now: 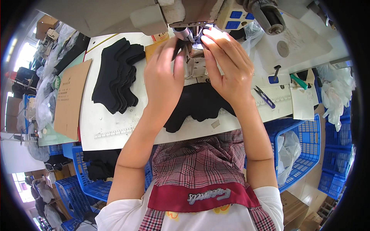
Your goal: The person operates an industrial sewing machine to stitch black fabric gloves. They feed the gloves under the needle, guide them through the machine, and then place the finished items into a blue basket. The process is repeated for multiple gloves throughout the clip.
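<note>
A: Work piece? Go.

B: Black fabric piece (200,104), lying on the white table (115,123) right under the sewing machine (192,15), front hem drooping over the near table edge. Its top end runs up to the needle area between both hands.

A: Hand poses?

B: Left hand (163,77) reaches up from the lower edge, forearm angled right, back of the hand to the camera, fingers pointing up at the presser foot. Right hand (227,65) comes in steeper, wrist bent inward, fingers curled left toward the same spot. The two hands nearly meet at the needle.

A: Room around them?

B: Tight up top: the machine head sits directly over the fingertips. Left of the left hand, open table, then a stack of black fabric pieces (117,75) well apart. Right of the right wrist, small blue-handled snips (264,96) near, on the table's ruler strip. A cardboard sheet (71,98) at the far left edge. Blue baskets (304,146) below the table on both sides.

A: Fingers?

B: Left: held together, thumb pressed in, pinching a dark bit of fabric at the needle. Right: fingers close together, tips bent down at the foot; glare there, cannot tell if they pinch fabric or just press.
</note>
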Demonstrator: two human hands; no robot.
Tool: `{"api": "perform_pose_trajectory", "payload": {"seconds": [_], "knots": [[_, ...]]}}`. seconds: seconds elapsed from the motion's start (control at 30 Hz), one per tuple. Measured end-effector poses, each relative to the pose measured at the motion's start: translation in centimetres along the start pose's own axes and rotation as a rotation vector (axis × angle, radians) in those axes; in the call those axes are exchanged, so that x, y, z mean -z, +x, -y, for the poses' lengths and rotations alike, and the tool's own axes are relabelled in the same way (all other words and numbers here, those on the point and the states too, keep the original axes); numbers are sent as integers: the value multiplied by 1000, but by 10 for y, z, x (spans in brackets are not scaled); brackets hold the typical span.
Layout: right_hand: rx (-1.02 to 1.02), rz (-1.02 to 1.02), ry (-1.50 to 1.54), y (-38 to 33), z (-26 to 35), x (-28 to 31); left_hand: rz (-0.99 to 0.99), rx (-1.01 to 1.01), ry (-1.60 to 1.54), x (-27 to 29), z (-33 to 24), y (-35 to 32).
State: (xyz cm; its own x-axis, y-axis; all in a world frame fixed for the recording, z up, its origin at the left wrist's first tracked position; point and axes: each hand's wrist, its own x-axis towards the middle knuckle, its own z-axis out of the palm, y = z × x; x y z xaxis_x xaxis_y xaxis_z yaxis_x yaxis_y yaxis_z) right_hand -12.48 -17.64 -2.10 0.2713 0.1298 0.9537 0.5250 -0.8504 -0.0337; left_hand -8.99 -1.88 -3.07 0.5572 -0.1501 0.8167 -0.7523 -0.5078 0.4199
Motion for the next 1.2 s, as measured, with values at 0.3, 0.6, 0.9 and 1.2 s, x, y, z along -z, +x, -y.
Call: {"api": "perform_pose_trajectory", "payload": {"seconds": [0.3, 0.6, 0.9, 1.2], "knots": [[-35, 11, 33, -1, 2, 0, 248, 890, -665, -1, 24, -11], [-292, 156, 31, -32, 7, 44, -200, 929, -892, 13, 38, 66], [-407, 658, -206, -92, 0, 71, 603, 245, 642, 164, 198, 40], [-420, 651, -235, -100, 5, 61, 570, 507, 544, 145, 210, 2]]}}
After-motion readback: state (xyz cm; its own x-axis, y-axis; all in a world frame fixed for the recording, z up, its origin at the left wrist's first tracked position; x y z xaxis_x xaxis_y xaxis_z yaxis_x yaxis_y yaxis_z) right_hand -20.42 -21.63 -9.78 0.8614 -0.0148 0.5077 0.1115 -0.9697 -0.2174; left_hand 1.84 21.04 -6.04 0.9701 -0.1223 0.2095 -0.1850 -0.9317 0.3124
